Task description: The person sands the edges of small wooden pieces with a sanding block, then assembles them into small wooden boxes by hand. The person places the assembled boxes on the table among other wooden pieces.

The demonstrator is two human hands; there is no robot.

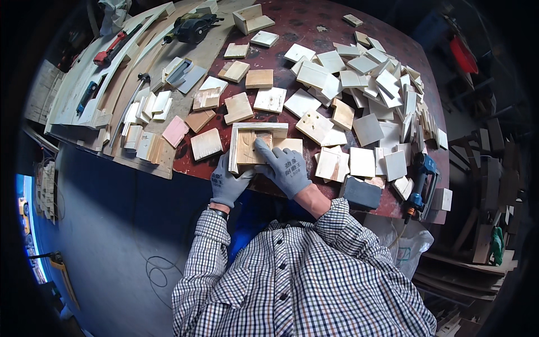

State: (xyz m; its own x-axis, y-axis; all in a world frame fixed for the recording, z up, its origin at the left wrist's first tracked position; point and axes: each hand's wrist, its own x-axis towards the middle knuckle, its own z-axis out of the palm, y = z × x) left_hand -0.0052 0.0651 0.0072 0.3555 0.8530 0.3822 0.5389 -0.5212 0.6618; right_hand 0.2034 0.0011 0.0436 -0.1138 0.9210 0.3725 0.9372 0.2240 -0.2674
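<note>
At the near edge of the table I hold an L-shaped corner of wooden strips (pixel 259 126) with a small wooden block (pixel 246 150) set inside it. My left hand (pixel 226 188), in a grey glove, is closed round the left strip and lower edge. The gloved right hand (pixel 287 170) grips the block's right side, one finger lying on its face; its other fingertips are partly hidden. Another pale board (pixel 290 146) lies just beyond the right hand. Left of the work rests a loose wooden block (pixel 206 144).
Many loose wood pieces (pixel 314 76) cover the dark red table (pixel 292 19), heaped at the right. A blue nail gun (pixel 424 182) stands by a dark box (pixel 362 192). Leftward lie a hammer (pixel 143 77), a red-handled tool (pixel 110 49) and a black power tool (pixel 192 29).
</note>
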